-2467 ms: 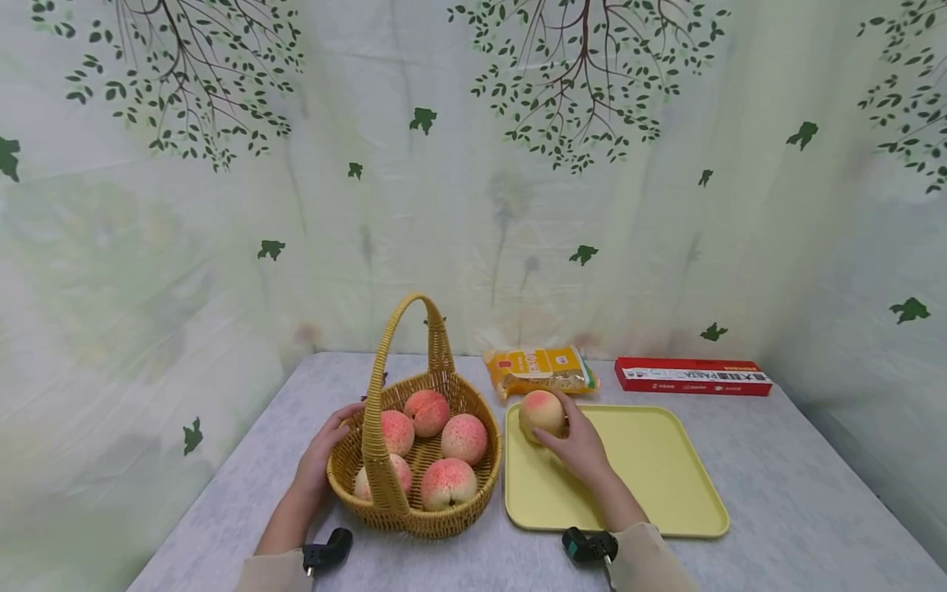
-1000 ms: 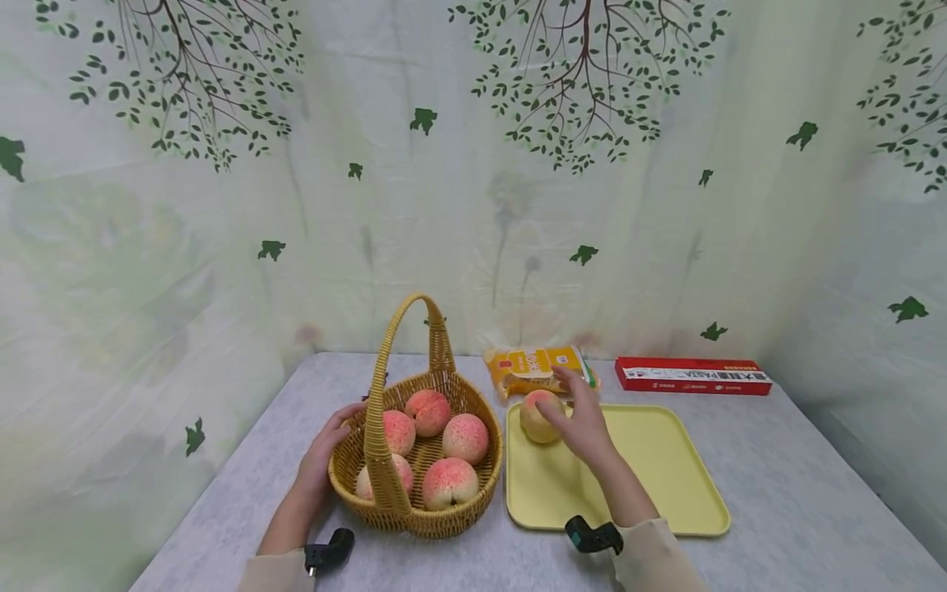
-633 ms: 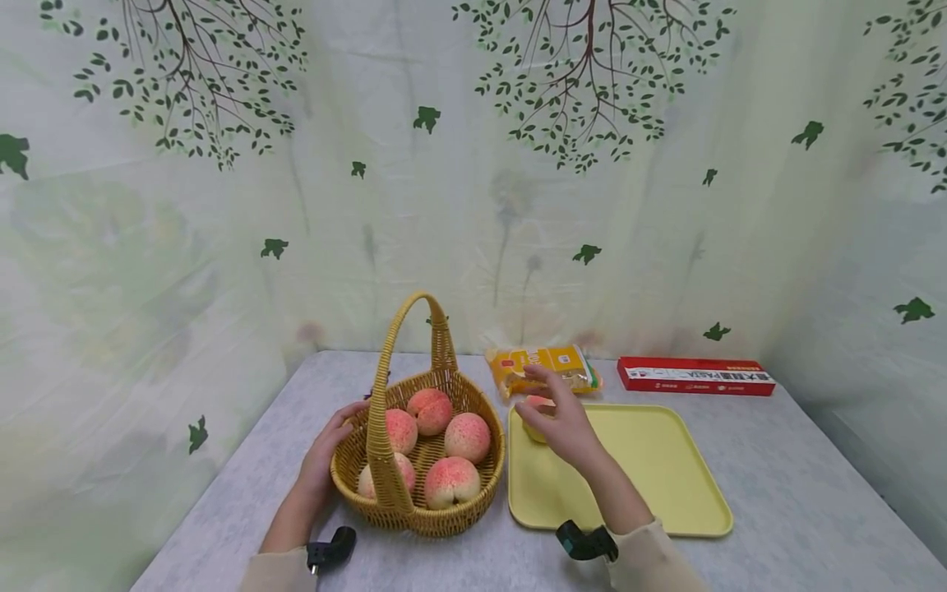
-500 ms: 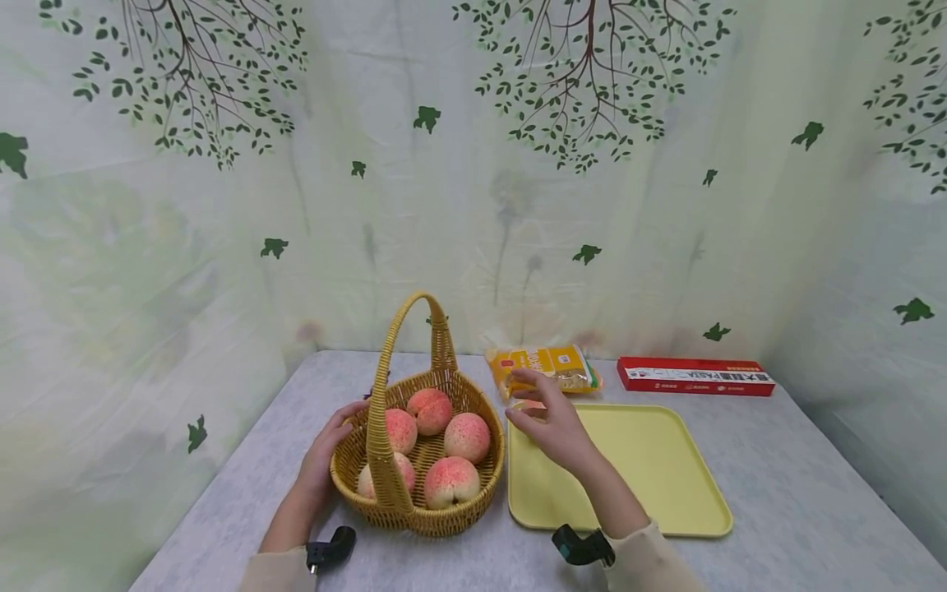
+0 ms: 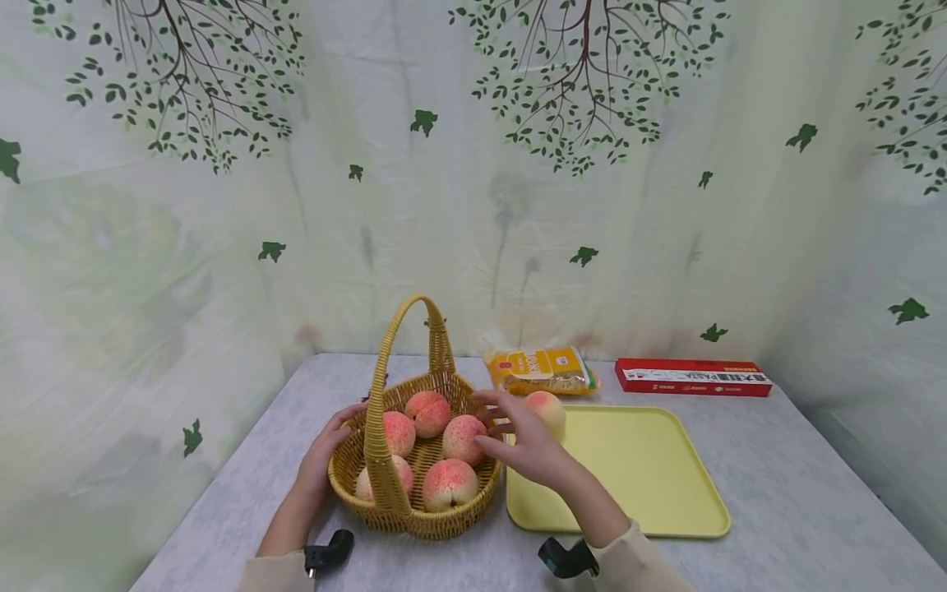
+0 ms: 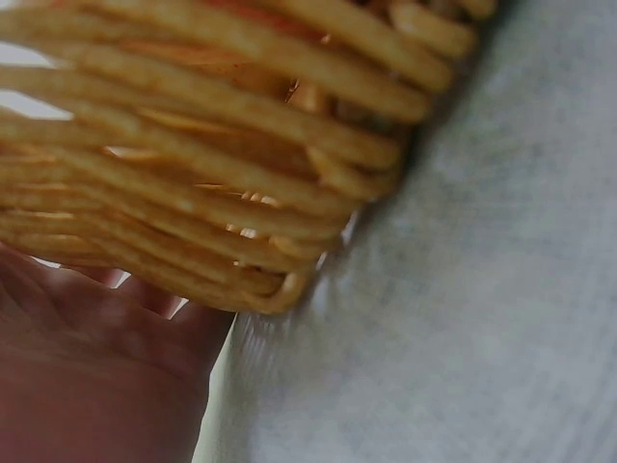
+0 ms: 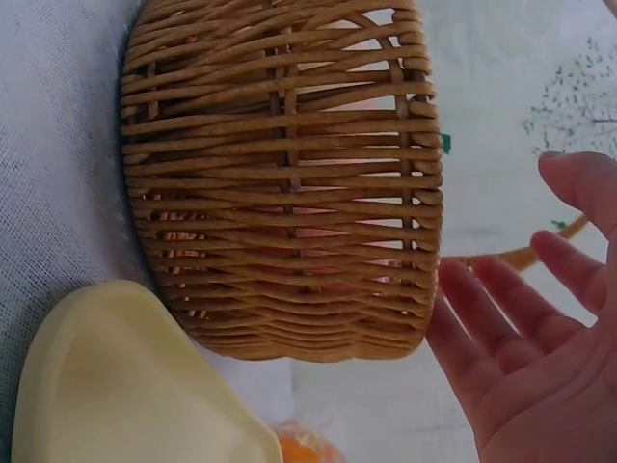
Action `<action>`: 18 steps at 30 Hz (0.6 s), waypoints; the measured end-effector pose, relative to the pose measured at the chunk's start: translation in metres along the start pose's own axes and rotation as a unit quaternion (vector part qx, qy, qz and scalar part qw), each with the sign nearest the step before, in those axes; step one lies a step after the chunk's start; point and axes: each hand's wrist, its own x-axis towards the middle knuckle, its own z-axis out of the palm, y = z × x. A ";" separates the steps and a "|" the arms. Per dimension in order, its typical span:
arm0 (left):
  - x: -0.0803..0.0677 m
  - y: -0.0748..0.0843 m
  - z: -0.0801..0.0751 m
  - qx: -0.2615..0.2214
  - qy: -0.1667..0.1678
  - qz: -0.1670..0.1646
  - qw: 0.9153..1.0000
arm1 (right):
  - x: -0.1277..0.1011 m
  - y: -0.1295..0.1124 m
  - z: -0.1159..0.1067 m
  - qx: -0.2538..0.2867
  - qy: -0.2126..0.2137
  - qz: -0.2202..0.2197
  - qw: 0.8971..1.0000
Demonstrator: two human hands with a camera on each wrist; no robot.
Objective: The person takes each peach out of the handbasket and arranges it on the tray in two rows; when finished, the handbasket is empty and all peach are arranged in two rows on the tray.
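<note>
The round woven wicker basket with the tall arched handle [image 5: 414, 460] holds five pink-and-yellow peaches [image 5: 449, 483]. A sixth pink-and-yellow peach [image 5: 546, 409] sits on the far left corner of the flat pale yellow plastic tray [image 5: 651, 477], which otherwise carries nothing.

Your left hand [image 5: 325, 448] rests against the basket's left wall, fingers relaxed on the rim. Your right hand [image 5: 518, 440] hovers over the basket's right rim with fingers spread apart, gripping nothing.

Basket and tray stand just beside each other. Bare grey tabletop [image 5: 799, 510] lies to the right of the tray. An orange noodle packet [image 5: 540, 370] and a long red carton [image 5: 691, 376] lie near the back edge.

Half a second ago your right hand covered the tray peach; it has since moved left to the basket.
</note>
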 end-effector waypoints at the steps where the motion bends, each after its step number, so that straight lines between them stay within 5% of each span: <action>1: 0.000 0.000 0.000 -0.001 -0.001 0.001 1.000 | 0.000 -0.001 0.001 -0.001 -0.008 0.001 1.000; 18: 0.000 -0.003 -0.001 0.007 0.000 0.008 1.000 | 0.008 -0.010 0.008 -0.045 -0.145 0.033 0.988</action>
